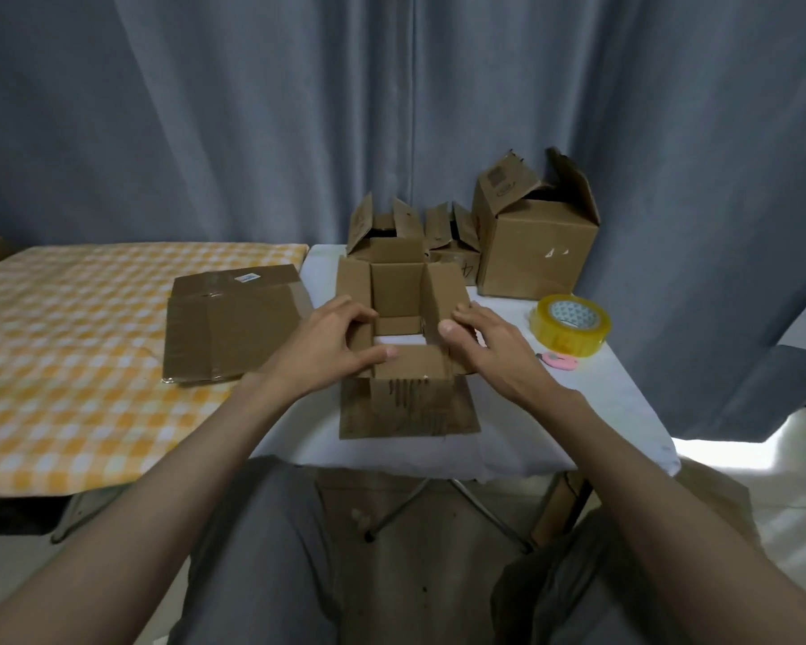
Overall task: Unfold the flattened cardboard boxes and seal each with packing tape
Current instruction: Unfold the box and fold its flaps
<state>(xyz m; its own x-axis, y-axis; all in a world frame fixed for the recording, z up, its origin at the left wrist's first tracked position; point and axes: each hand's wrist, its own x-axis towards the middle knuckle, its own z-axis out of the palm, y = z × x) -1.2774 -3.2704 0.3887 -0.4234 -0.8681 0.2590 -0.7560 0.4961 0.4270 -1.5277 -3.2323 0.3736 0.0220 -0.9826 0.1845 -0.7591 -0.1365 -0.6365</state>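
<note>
Cardboard box (403, 309), small and brown, stands opened up near the middle of the white-covered table (592, 412), with its top flaps spread outward: the far flap stands up, the side flaps lean out left and right, and the near flap lies flat toward the person, showing dark printed marks. Through the open box a patch of white shows at the bottom, so the bottom looks not fully shut. The left hand (331, 339) grips the left wall with fingers curled over its top edge and the thumb reaching along the near wall; the right hand (485, 337) grips the right wall the same way, fingers curled on the flap's fold. Just right of the box, the roll of yellowish packing tape (571, 323) lies flat near the table's right edge, and a small pink cutter (560, 361) lies just near of it. Behind the box, three more unfolded boxes crowd the far edge, the large box (536, 239) at the far right with its flaps raised. To the left, a flattened cardboard box (233, 328) rests on the yellow checked cloth (66, 346), its right edge overhanging the gap between the two surfaces. Open white cloth remains near and right of the held box. A grey curtain (252, 109) hangs behind.
</note>
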